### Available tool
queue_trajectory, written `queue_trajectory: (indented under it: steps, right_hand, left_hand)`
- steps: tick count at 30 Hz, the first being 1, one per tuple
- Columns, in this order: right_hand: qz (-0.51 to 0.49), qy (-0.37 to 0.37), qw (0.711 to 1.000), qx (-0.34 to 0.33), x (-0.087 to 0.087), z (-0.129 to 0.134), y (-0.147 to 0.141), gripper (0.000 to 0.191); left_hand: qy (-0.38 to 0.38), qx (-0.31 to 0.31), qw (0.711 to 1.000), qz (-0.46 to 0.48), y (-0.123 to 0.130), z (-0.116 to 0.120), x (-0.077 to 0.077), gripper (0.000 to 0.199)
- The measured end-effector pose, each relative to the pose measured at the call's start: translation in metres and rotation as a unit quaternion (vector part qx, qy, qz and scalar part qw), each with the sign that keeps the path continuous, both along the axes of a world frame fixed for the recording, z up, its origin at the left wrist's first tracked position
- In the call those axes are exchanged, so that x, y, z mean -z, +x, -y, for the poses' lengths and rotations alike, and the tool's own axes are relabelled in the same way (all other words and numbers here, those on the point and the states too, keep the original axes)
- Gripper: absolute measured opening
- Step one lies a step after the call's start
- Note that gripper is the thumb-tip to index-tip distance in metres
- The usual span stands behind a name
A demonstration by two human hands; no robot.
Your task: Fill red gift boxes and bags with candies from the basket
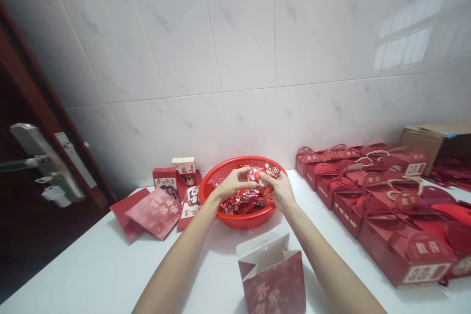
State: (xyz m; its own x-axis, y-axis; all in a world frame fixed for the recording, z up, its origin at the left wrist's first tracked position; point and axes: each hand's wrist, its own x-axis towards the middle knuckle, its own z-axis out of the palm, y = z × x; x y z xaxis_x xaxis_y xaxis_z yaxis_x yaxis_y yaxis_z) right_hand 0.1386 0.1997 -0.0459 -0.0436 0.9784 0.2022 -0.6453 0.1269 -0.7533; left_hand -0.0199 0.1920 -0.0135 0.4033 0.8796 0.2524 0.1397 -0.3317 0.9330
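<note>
A red plastic basket (243, 223) of small red wrapped candies (241, 201) sits against the wall. Over it, my left hand (234, 184) pinches a red patterned candy packet (253, 174) from the left. The fingers of my right hand (282, 191) close on the same packet from the right. A darker red packet with gold print (271, 170) shows just behind the right fingers; whether they grip it I cannot tell. Between my forearms, nearer to me, stands a dusky red paper gift bag (274, 284) with its top open.
Rows of red gift boxes (382, 250) with cord handles fill the right side. Behind them is a cardboard box (419, 144). Flat red bags (158, 213) and small upright boxes (165, 179) lie left of the basket. A dark door with a metal handle (47, 162) borders the table's left.
</note>
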Motion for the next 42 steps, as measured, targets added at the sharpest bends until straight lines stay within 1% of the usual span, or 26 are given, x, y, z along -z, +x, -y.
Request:
queue_trajectory:
  steps: [5,9,11,13,15,18,20,23,27,32,36,39,42]
  right_hand:
    - [0.035,0.042,0.998,0.023,0.000,0.004,-0.001,0.038]
    - [0.057,0.053,0.996,0.032,0.000,0.005,-0.002,0.036]
    - [0.058,0.054,0.996,0.032,0.000,0.004,-0.002,0.033]
    - [0.050,0.037,0.998,0.018,0.000,0.003,-0.003,0.030]
    - [0.043,0.019,0.999,-0.010,-0.001,0.002,-0.003,0.029]
    - [0.047,0.029,0.998,-0.042,0.000,0.001,-0.001,0.028]
    - [0.055,0.041,0.996,-0.052,0.001,0.001,0.000,0.028]
    - [0.071,0.032,0.995,-0.063,0.004,0.000,0.001,0.031]
    - [0.079,0.026,0.994,-0.069,0.007,-0.003,0.000,0.032]
    - [0.098,0.037,0.992,-0.068,0.004,0.000,0.001,0.034]
    - [0.124,0.059,0.989,-0.062,0.001,0.004,0.002,0.034]
    - [0.118,0.047,0.990,-0.059,0.001,0.004,0.001,0.034]
    - [0.102,0.032,0.993,-0.051,0.003,0.002,-0.001,0.032]
  left_hand:
    - [-0.028,0.021,0.999,0.009,0.001,0.001,0.001,0.039]
    - [-0.025,0.008,1.000,0.013,0.002,-0.001,0.003,0.040]
    - [-0.013,-0.010,1.000,0.024,0.002,-0.002,0.003,0.039]
    - [-0.001,-0.045,0.999,0.027,0.001,-0.003,0.003,0.038]
    - [0.015,-0.072,0.997,0.024,0.000,-0.004,0.003,0.038]
    - [0.033,-0.061,0.998,0.000,-0.002,-0.008,0.007,0.040]
    - [0.042,-0.055,0.997,-0.024,-0.003,-0.012,0.012,0.041]
    - [0.056,-0.065,0.994,-0.061,-0.004,-0.019,0.020,0.048]
    - [0.075,-0.055,0.992,-0.081,-0.004,-0.025,0.025,0.055]
    - [0.098,-0.083,0.985,-0.112,-0.003,-0.024,0.024,0.051]
    - [0.133,-0.082,0.978,-0.140,0.001,-0.019,0.021,0.048]
    - [0.143,-0.079,0.976,-0.144,0.004,-0.016,0.019,0.048]
    - [0.129,-0.082,0.979,-0.134,0.004,-0.016,0.019,0.047]
